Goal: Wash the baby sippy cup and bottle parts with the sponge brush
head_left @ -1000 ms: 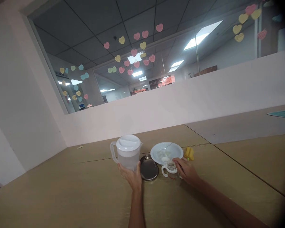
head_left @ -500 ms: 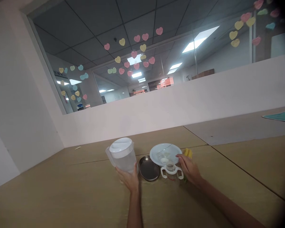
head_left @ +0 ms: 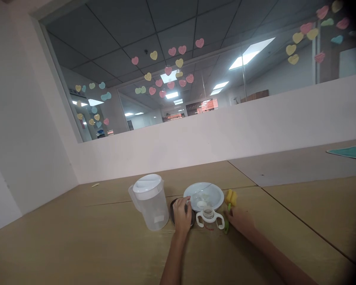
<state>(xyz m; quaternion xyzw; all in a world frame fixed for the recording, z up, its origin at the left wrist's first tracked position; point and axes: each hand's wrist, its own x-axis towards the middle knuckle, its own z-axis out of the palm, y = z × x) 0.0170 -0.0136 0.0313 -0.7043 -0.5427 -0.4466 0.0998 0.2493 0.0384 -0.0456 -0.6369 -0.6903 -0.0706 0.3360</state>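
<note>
My left hand (head_left: 182, 215) is over the dark oval metal dish (head_left: 172, 223), fingers a little bent and apart, with nothing visible in them. To its left stands a clear plastic pitcher (head_left: 154, 209) with a white lid, upright. My right hand (head_left: 241, 219) has its fingers closed at the green handle of a yellow sponge brush (head_left: 230, 197), hiding part of that handle. Between my hands stands a small clear bottle with white double handles (head_left: 209, 215). Behind it is a pale plate (head_left: 216, 192) with small whitish and clear pieces in it.
The wooden table (head_left: 91, 237) meets a white wall (head_left: 166, 150) below a large window with heart-shaped notes. A teal cloth (head_left: 350, 152) lies at the far right. A small pale strip (head_left: 95, 185) lies at the back left.
My left hand has let go of the pitcher and moved right over the metal dish. My right hand has moved from the plate's edge down to the sponge brush's handle.
</note>
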